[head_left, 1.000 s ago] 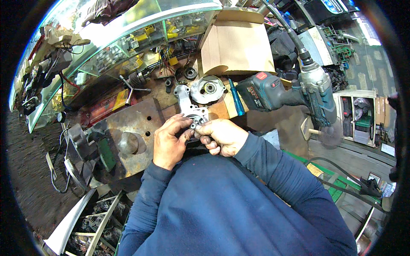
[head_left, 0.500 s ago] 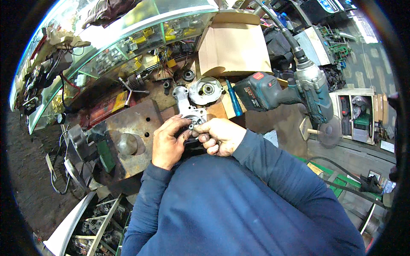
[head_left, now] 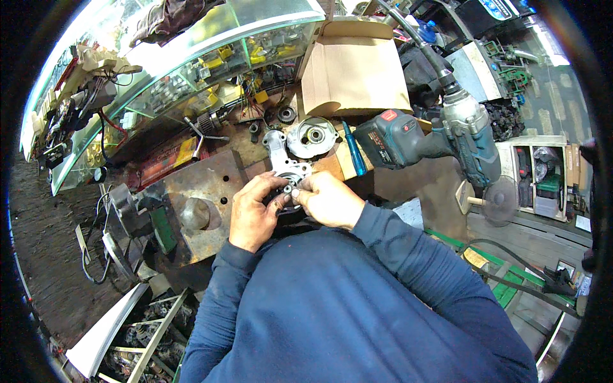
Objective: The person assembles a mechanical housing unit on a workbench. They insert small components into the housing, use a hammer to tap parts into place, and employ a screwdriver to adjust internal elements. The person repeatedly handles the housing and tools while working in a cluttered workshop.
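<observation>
Your left grip (head_left: 255,210) angles inward, fingers (head_left: 265,185) curled, thumb (head_left: 275,205) opposing from nearer side. Your right grip (head_left: 331,202) meets it, back of hand upward, fingertips close to left's. Left forearm (head_left: 220,297), right forearm (head_left: 415,255) converge, both dark-blue sleeved.

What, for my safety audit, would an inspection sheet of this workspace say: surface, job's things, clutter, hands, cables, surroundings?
Surface: brown workbench, with a stained metal plate at left.
Job's things: grey metal casting; small metal part; round metal cover just beyond.
Clutter: open cardboard box, cordless power tool, blue screwdriver, three-armed metal tool.
Hands: left hand and right hand, fingertips together on the small metal part, over the casting.
Cables: black cable at lower right; dark wire at upper left.
Surroundings: glass case beyond the bench; compartmented shelf at right.
</observation>
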`<state>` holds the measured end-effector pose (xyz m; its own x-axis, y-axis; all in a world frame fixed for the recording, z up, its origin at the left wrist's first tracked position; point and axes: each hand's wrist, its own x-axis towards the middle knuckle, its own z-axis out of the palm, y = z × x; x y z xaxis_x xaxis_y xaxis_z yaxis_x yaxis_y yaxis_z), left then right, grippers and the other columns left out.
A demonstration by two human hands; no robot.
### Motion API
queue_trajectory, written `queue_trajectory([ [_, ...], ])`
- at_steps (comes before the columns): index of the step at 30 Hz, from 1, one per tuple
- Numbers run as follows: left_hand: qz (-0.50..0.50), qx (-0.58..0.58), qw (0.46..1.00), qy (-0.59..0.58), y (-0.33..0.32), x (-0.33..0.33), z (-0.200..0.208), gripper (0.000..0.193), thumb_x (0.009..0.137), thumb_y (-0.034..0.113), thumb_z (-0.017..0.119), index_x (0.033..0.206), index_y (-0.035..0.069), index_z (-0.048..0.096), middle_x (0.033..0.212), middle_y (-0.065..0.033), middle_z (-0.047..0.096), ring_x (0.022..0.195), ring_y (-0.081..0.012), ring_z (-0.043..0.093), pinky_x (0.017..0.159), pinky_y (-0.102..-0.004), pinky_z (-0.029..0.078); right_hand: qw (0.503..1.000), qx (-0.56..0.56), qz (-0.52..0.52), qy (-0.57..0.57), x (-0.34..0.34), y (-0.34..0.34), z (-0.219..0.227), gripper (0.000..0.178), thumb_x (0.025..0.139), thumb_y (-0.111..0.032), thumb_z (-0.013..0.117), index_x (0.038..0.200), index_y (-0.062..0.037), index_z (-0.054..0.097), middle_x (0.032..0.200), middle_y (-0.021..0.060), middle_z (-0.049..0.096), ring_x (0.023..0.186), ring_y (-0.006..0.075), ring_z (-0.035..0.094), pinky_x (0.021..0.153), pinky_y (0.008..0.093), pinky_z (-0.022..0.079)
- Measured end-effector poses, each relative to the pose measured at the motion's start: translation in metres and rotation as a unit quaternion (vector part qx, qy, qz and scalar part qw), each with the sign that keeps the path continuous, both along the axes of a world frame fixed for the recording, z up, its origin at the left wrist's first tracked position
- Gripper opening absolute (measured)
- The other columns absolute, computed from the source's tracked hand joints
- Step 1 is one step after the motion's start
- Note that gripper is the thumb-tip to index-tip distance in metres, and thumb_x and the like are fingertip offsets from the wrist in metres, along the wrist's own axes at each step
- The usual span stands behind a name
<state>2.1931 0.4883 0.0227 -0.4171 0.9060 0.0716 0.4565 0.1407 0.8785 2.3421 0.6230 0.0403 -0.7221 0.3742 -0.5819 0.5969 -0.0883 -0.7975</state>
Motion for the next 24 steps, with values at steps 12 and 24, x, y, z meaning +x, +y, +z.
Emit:
queue_trajectory([
  [12, 0.008, -0.033, 0.999, -0.036, 0.002, 0.001, 0.004, 0.032, 0.079, 0.002, 0.084, 0.109, 0.004, 0.075, 0.114, -0.0176, 0.075, 0.118, -0.0344, 0.071, 0.099, -0.0405, 0.056, 1.0, 0.006, -0.006, -0.006, 0.007, 0.0, -0.005, 0.026, 0.105, -0.019, 0.057, 0.097, 0.0034, 0.068, 0.069, 0.0036, 0.061, 0.06, 0.0123, 0.052, 0.056, 0.0337, 0.043],
  [24, 0.024, -0.015, 0.999, -0.015, 0.001, 0.002, -0.002, 0.029, 0.077, 0.001, 0.086, 0.103, 0.001, 0.074, 0.109, -0.0164, 0.077, 0.118, -0.0332, 0.072, 0.099, -0.0408, 0.056, 0.964, 0.263, -0.039, 0.016, 0.01, -0.031, -0.009, 0.027, 0.101, -0.021, 0.06, 0.09, 0.0032, 0.067, 0.085, 0.0302, 0.068, 0.083, 0.051, 0.067, 0.073, 0.0574, 0.051],
])
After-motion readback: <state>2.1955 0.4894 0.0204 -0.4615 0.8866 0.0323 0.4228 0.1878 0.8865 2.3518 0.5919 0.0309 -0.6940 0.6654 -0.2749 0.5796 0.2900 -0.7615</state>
